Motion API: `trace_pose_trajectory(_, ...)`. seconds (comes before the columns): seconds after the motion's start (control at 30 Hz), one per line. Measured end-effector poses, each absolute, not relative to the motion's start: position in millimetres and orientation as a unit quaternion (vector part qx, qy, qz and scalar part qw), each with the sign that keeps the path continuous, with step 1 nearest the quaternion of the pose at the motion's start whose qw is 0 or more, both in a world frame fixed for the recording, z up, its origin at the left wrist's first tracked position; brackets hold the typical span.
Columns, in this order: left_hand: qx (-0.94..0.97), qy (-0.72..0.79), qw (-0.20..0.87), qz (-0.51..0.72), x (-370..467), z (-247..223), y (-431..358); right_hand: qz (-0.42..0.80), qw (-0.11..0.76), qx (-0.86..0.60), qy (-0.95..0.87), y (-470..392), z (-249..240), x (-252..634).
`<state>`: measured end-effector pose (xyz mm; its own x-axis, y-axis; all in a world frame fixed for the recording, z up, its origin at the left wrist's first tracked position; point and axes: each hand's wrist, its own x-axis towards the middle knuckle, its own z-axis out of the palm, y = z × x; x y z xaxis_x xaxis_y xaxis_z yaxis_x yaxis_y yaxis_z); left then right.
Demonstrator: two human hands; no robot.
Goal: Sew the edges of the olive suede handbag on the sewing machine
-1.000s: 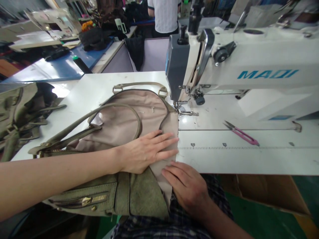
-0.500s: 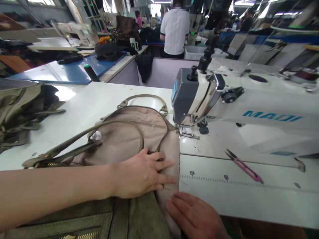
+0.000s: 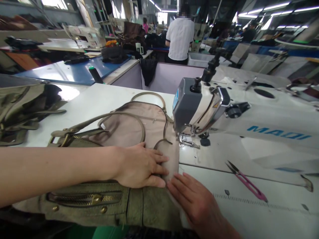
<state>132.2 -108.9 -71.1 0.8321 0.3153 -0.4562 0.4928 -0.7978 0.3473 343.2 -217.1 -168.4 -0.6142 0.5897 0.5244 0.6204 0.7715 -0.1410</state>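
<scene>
An olive-green handbag (image 3: 159, 205) with a pinkish-beige lining (image 3: 119, 129) lies spread on the white sewing table. My left hand (image 3: 142, 166) presses palm down on the lining, fingers apart. At the bag's right edge, my right hand (image 3: 196, 199) has its fingers together on the lining's border; its thumb is hidden. The far end of that border meets the presser foot (image 3: 183, 139) of a sewing machine (image 3: 239, 116). Two rounded handles, one a near handle (image 3: 122, 114), arch over the bag. A brass zipper (image 3: 87, 199) shows on the front below my left forearm.
Pink-handled thread snips (image 3: 249, 186) lie on the table right of my hands. Another olive bag (image 3: 22, 113) rests at the left. A dark thread cone (image 3: 96, 74) stands by the blue table (image 3: 74, 71). Farther back is a person in a white shirt (image 3: 179, 39).
The bag's edge has slid forward toward the machine, with both hands moving along. More of the front with its brass zipper now shows. The camera view has shifted slightly.
</scene>
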Motion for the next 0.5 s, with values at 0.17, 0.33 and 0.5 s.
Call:
trace_pose_trajectory(0.17,0.932,0.214,0.243,-0.164,132.0,-77.6,-90.2,-0.055,0.288,-0.325,-0.899,-206.8,-175.9,345.4)
trace_pose_trajectory(0.33,0.924,0.194,0.267,-0.194,143.1,-73.7,-65.6,-0.063,0.263,-0.333,-0.903,-190.0,-173.5,351.9)
trace_pose_trajectory(0.5,0.924,0.206,0.268,-0.177,138.6,-82.7,-41.1,-0.062,0.265,-0.339,-0.901,-161.6,-183.3,358.3)
